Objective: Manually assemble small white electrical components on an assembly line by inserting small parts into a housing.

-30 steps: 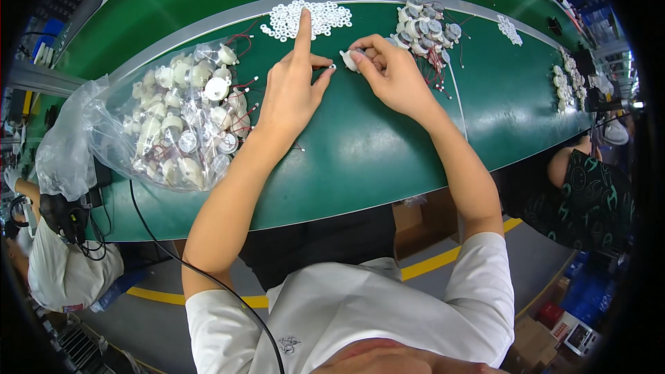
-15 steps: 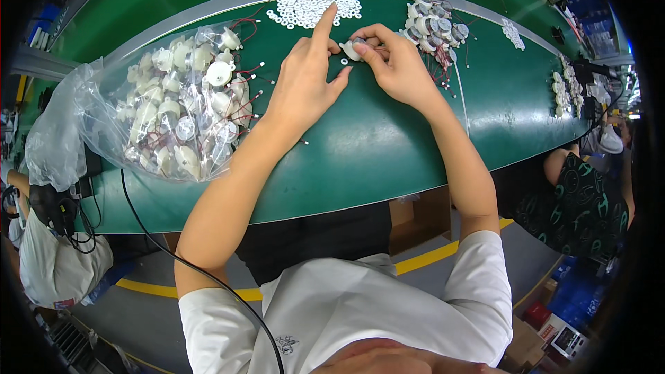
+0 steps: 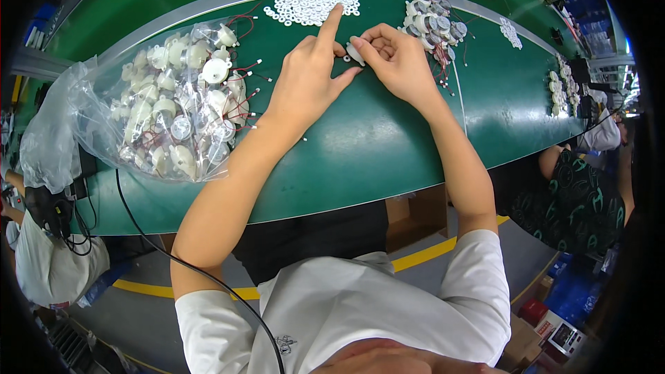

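Pinching pale disc-shaped part in right hand, thumb and fingers clamped on it, likely for steadiness. Holding left hand with thumb and fingers apart beside small white ring; cannot tell if touching. Facing ring pile on green table, presumably for easy reach.

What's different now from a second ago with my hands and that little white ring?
Your left hand has moved right, toward your right hand. Its thumb has parted from the small white ring it seemed to pinch; whether a finger still touches the ring is unclear. Your right hand still holds the cream part, now tilted differently. The white ring pile and plastic bag look unchanged.
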Demonstrator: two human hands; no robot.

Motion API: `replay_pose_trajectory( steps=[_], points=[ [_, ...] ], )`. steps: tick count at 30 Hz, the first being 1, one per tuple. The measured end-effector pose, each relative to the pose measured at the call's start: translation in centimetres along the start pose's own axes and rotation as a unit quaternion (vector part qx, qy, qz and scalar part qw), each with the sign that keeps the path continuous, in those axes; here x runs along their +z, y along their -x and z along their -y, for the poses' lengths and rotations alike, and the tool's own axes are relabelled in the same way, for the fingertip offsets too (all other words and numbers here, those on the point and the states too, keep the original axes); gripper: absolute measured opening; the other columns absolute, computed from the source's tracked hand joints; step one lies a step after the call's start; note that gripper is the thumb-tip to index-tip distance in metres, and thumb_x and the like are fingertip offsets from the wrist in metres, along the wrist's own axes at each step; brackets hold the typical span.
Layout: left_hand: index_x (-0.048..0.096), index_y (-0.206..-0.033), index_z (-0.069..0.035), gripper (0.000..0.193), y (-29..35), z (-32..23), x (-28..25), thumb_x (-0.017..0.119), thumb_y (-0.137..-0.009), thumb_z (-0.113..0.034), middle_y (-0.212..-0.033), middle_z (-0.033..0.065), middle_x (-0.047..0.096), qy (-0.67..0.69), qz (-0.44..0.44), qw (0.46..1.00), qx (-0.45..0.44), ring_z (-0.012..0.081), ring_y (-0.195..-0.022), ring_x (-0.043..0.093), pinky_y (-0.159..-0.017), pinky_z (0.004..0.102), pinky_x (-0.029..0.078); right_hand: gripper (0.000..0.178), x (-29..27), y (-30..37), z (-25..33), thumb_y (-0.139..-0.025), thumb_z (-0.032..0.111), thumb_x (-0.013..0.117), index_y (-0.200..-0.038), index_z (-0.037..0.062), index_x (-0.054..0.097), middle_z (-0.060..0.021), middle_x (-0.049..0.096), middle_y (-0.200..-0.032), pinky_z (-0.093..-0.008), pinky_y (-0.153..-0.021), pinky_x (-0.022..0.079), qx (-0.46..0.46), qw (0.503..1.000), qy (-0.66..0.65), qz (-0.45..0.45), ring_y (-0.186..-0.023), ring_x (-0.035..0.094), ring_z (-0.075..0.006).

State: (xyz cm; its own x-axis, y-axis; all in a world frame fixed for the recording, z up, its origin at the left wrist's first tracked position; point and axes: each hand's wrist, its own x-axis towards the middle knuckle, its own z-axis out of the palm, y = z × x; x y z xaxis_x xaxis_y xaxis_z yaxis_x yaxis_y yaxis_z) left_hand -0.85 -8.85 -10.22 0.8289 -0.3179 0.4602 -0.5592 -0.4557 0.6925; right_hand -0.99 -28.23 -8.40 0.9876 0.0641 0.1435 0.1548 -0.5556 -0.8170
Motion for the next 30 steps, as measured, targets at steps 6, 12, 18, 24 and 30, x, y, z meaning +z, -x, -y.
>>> replay_pose_trajectory(
  steps=[6,12,18,24,30],
  points=[
    [0.046,-0.155,-0.014,0.089,0.1,-0.5,-1.2,0.089,-0.078,-0.006,-0.103,0.0112,0.07,0.021,0.008,1.0,0.013,0.0261,-0.091,0.068,-0.085,0.0381,0.059,0.026,0.2,-0.2,-0.8,-0.097,0.02,0.075,-0.109,-0.003,0.072,-0.0071,0.068,-0.071,-0.0285,-0.061,0.049,-0.079,0.997,0.01,0.016,-0.062,0.061,-0.0121],
    [0.058,-0.14,-0.01,0.066,0.1,-0.5,-1.4,0.083,-0.079,-0.003,-0.117,0.0115,0.063,0.003,0.033,0.999,0.038,0.0294,-0.102,0.066,-0.087,0.0399,0.057,0.02,-0.3,-0.2,0.4,-0.1,0.01,0.069,-0.115,-0.0031,0.069,-0.0138,0.073,-0.096,-0.0326,-0.073,0.055,-0.118,0.992,0.027,0.042,-0.076,0.068,-0.0204],
    [0.065,-0.129,-0.006,0.049,0.1,-0.3,-1.5,0.079,-0.082,-0.006,-0.116,0.012,0.064,-0.026,0.042,0.997,0.066,0.0336,-0.104,0.065,-0.092,0.0423,0.054,0.018,0.2,-0.5,0.3,-0.099,0.006,0.069,-0.115,-0.0019,0.068,-0.0136,0.072,-0.102,-0.0332,-0.077,0.056,-0.158,0.986,0.001,0.046,-0.086,0.073,-0.0242],
    [0.068,-0.122,-0.003,0.039,-0.2,-0.5,-1.8,0.076,-0.084,-0.004,-0.106,0.0117,0.066,-0.087,0.057,0.99,0.09,0.0329,-0.102,0.065,-0.092,0.0437,0.054,0.018,-0.7,-0.7,0.9,-0.098,0.004,0.07,-0.115,-0.0003,0.067,-0.0151,0.071,-0.102,-0.0369,-0.079,0.057,-0.143,0.986,0.029,0.086,-0.088,0.073,-0.026],
    [0.069,-0.122,-0.003,0.045,-0.3,-1.2,-1.9,0.07,-0.078,0.006,-0.097,0.0125,0.063,-0.155,0.071,0.98,0.103,0.0328,-0.096,0.064,-0.088,0.0446,0.055,0.02,-0.9,-1.2,0.9,-0.093,0.003,0.072,-0.112,-0.0008,0.065,-0.0149,0.068,-0.099,-0.0411,-0.077,0.055,-0.227,0.967,0.071,0.092,-0.087,0.069,-0.0323]
  ],
)
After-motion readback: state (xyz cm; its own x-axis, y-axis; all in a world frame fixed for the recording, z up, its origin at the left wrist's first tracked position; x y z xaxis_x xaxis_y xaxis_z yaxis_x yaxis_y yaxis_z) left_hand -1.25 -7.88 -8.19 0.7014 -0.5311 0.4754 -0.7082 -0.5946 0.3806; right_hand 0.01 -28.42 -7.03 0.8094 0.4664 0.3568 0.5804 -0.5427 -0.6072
